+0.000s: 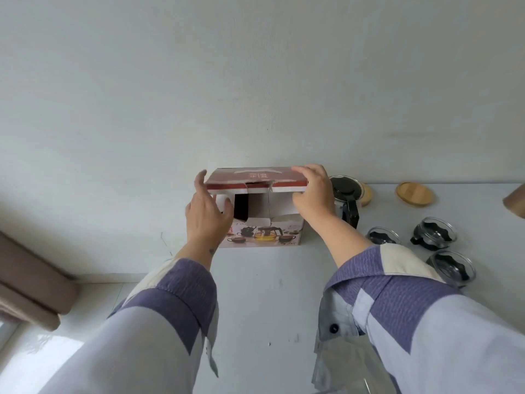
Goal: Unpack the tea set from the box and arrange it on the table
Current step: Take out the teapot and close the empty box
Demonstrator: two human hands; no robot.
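Observation:
The tea set box [267,233] stands on the white table [264,294] against the wall, its printed front facing me. Its red lid flap [255,177] is lowered over the top. My right hand [312,191] grips the flap's right end, fingers on top and thumb beneath. At the box's left top corner, my left hand [206,209] has straight fingers touching the flap's left edge. Right of the box stand a glass teapot [346,194] with a black lid and handle and three glass cups [434,233] with black inserts.
Two round wooden coasters [414,194] lie at the back right of the table. A tan object [515,201] shows at the right edge. A brown curtain [28,277] hangs at the left beside the table. A clear object [352,368] sits under my right sleeve.

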